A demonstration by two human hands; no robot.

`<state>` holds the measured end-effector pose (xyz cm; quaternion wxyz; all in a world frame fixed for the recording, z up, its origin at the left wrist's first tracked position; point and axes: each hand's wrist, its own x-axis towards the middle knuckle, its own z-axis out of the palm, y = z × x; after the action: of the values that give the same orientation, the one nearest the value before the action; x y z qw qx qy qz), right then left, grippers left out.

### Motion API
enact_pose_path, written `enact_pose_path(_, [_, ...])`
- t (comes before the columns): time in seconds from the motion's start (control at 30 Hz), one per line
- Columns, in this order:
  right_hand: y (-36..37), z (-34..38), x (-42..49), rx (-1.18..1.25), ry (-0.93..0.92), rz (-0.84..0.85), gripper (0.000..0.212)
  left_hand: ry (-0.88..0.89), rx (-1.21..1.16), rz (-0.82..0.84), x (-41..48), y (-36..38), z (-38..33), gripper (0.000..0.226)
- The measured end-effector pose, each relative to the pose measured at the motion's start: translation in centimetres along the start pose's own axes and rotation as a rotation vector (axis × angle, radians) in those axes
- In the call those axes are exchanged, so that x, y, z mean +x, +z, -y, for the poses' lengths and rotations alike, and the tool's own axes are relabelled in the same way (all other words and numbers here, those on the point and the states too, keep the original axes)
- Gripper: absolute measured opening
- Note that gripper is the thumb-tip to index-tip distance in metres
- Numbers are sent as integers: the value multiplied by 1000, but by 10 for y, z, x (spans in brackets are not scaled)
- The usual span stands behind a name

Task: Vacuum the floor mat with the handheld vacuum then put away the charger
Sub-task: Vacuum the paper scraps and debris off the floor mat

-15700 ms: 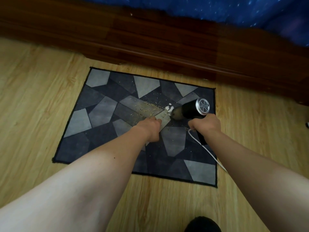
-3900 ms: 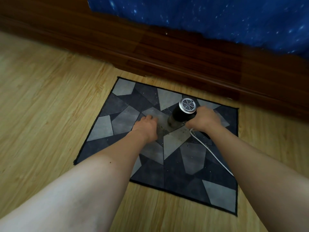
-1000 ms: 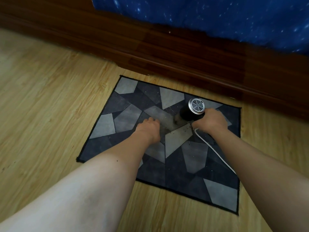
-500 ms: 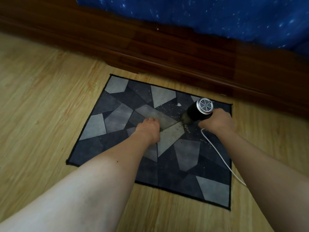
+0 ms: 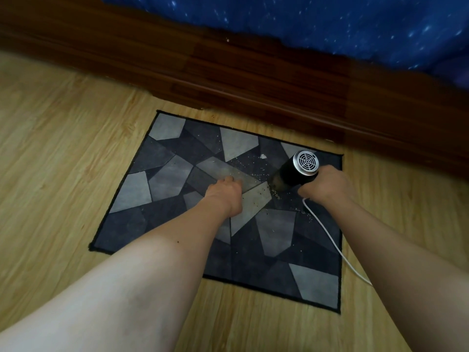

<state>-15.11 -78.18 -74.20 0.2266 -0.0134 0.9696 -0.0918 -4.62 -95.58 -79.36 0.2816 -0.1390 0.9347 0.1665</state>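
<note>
Right hand: clenched round the handheld vacuum.
Left hand: fingers curled, pressing the floor mat.
Cord: white, crossing the mat.

A single head-worn wide-angle camera looked forward and steeply down from over the person's own forearms, which entered at the bottom edge and reached toward the middle of the frame. It faced the floor mat, which lay whole in the centre, near enough that loose crumbs showed on it. The left hand and the right hand with the handheld vacuum sat near centre. Wooden floor ringed the mat, and a dark wooden board and blue fabric crossed the top, bowed by the lens.
</note>
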Motion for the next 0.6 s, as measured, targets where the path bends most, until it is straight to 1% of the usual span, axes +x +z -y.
enact_pose_path(0.13, [0, -7, -5, -22, 8, 15, 27, 17, 11, 9, 2, 3, -9, 57])
enact_pose_path(0.27, [0, -13, -9, -39, -20, 18, 27, 26, 24, 15, 3, 4, -16, 57])
enact_pose_path(0.37, [0, -14, -12, -45, -50, 13, 33, 33, 26, 21, 3, 4, -18, 59])
enact_pose_path(0.4, [0, -16, -11, -39, -41, 19, 32, 36, 25, 22, 3, 4, -19, 59])
enact_pose_path(0.5, [2, -27, -7, 70, 19, 58, 24, 37, 4, 21, 2, 2, -19, 55])
enact_pose_path(0.6, [3, -39, -5, 311, 97, 114, 16, 27, -53, 24, 1, 1, -20, 53])
